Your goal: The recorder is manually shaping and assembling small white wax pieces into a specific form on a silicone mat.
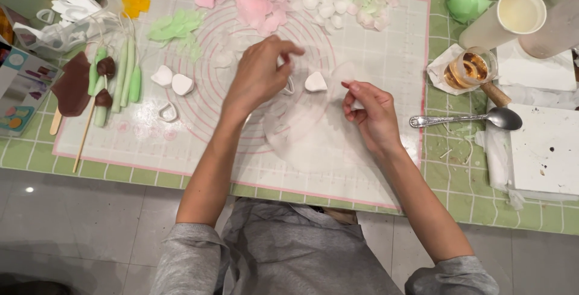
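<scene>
A thin translucent white sheet (310, 129) near the mat's (386, 60) front edge is being pinched by the right hand (369, 113), while the left hand (260, 78), fingertips closed together, is being held nearer the small white heart-shaped piece (315, 82).

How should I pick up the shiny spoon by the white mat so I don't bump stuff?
Take the spoon by the middle of its long handle, coming straight down from above. It lies flat on the green checked cloth, handle pointing toward the white mat, bowl toward the white board. The handle has open cloth around it. Probably pinch it thumb-and-finger from both long sides.
</scene>
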